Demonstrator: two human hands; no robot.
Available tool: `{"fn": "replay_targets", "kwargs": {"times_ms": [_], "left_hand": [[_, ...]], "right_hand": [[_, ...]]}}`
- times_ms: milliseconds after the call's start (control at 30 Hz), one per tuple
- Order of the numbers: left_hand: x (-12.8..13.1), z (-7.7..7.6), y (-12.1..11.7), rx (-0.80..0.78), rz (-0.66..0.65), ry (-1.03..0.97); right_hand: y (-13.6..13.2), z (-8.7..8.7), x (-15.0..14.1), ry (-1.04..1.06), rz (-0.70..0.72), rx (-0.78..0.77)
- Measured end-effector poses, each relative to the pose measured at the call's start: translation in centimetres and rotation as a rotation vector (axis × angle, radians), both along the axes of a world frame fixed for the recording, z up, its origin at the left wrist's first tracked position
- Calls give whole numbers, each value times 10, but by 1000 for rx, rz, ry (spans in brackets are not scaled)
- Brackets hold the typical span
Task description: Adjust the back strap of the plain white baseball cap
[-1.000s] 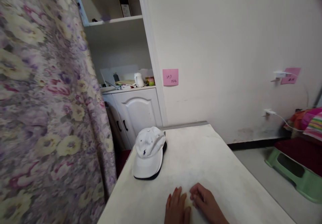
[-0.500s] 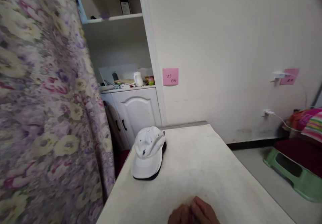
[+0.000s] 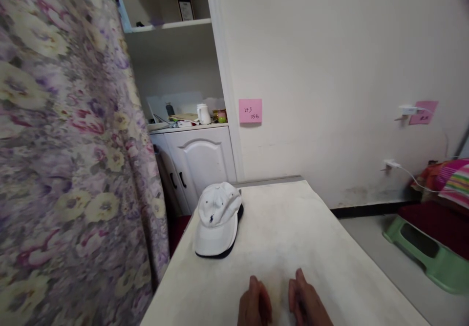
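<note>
A white baseball cap [image 3: 217, 219] with a dark underbrim and a small dark logo lies on the white table [image 3: 330, 257], near its far left corner. My left hand [image 3: 253, 304] and my right hand [image 3: 307, 301] rest at the table's near edge, a small gap between them. Both stand on edge with palms facing each other and fingers stretched forward. Neither holds anything. The cap is well beyond my fingertips, to the left.
A flowered curtain [image 3: 66, 160] hangs along the left. Behind the table stand a white cabinet [image 3: 200, 162] with a jug and clutter on top, shelves above, and a wall with pink notes [image 3: 250, 111]. A green stool [image 3: 425, 248] and bedding sit at right.
My hands drew back toward the frame's bottom edge, touching each other, then came forward again and parted into two upright palms. The cap has not moved.
</note>
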State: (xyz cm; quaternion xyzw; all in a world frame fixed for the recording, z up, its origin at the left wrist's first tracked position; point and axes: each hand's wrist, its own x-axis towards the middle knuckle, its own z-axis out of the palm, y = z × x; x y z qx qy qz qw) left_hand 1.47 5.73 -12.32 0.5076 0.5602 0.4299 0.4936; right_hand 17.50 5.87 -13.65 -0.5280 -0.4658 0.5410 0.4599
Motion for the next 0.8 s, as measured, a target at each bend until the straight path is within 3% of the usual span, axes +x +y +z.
{"fn": "replay_targets", "kwargs": {"times_ms": [233, 367, 500, 800], "left_hand": [[0, 62, 9, 141, -77, -66], [5, 87, 17, 228, -59, -89], [10, 96, 25, 227, -67, -82], [17, 99, 28, 213, -60, -79]], "right_hand": [[8, 58, 16, 60, -61, 140], [12, 87, 22, 55, -66, 231], [14, 98, 26, 42, -69, 243], [15, 103, 34, 21, -36, 248]]}}
